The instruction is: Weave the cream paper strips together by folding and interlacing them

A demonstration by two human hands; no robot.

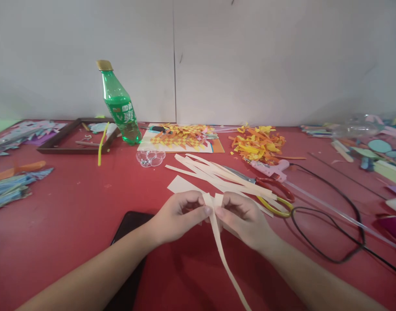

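Both hands meet at the middle of the view, pinching cream paper. My left hand (184,214) is closed on a long narrow cream paper strip (221,252), which hangs down toward the bottom edge. Thumb and fingers of my right hand (245,220) are closed on the upper end of a wider cream paper piece (218,200), right beside the strip. The fingers hide part of where the papers meet. Just behind the hands lies a loose pile of cream strips (213,175). A flat cream sheet (181,185) sticks out behind my left hand.
Scissors with red and yellow handles (277,186) and a pink glue gun (271,169) with a black cable lie right. Orange and yellow scraps (258,144), a green bottle (121,110) and a brown frame (68,150) stand behind. A black phone-like object (133,226) is under my left forearm.
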